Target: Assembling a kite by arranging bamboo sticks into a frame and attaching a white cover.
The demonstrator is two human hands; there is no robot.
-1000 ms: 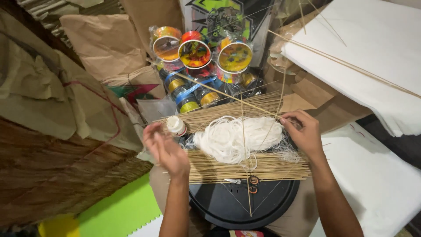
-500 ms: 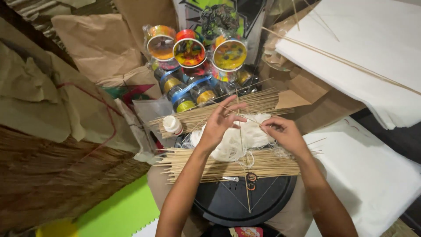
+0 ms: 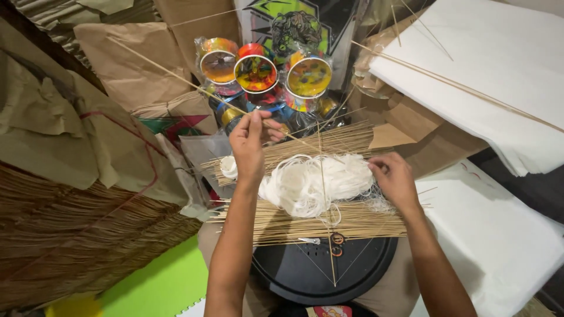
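Left hand (image 3: pixel 249 144) sits higher than half a second ago, lifted off the white string pile (image 3: pixel 317 182) and now pinching one long thin stick (image 3: pixel 176 76) that slants up-left over the brown paper bags (image 3: pixel 126 61). Right hand (image 3: pixel 395 179) has slid out to the pile's right edge, fingers curled down on the string; whether it pinches a strand, cannot tell. Pile rests on the bundles of thin sticks (image 3: pixel 329 220) above the round black tray (image 3: pixel 320 273). Colourful spools (image 3: pixel 255 73) behind, unchanged.
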